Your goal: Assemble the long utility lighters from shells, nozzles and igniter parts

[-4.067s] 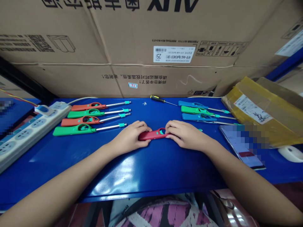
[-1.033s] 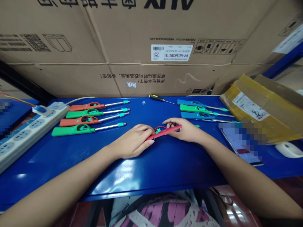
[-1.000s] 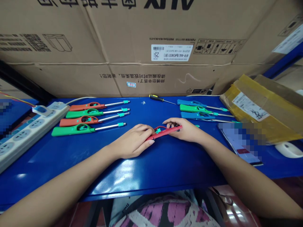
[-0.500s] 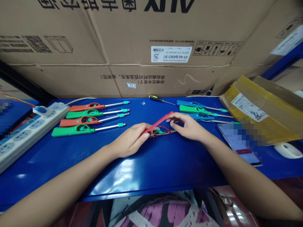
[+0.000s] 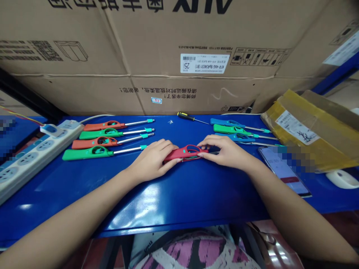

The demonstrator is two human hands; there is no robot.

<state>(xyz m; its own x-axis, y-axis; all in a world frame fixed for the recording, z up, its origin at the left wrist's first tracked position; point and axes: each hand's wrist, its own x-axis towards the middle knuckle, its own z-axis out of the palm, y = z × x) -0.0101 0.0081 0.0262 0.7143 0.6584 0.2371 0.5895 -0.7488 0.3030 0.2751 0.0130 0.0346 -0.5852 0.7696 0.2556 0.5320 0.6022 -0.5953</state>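
A red long-nosed gas lighter [image 5: 184,152] lies on the blue table between my hands. Its upper half shell rests over the lower one, with a gap along the near edge where some green shows. My left hand [image 5: 153,160] grips the handle end, fingers behind and thumb in front. At the nozzle end, my right hand [image 5: 226,151] pinches the shell between fingers and thumb, hiding most of the metal tube. Several orange and green lighters [image 5: 81,154] lie in a row to the left. Blue lighters and a green lighter [image 5: 230,129] lie beyond my right hand.
A yellow-and-black screwdriver [image 5: 186,116] lies at the back before a large cardboard box [image 5: 157,45]. On the left stands a white power strip [image 5: 29,158]. A phone [image 5: 294,181], a yellow-taped carton [image 5: 314,123] and a white mouse [image 5: 342,179] occupy the right side.
The red upper shell, tilted up with its right end raised, has come down flat over the lower half. My right hand has lowered with it and now pinches the nozzle end.
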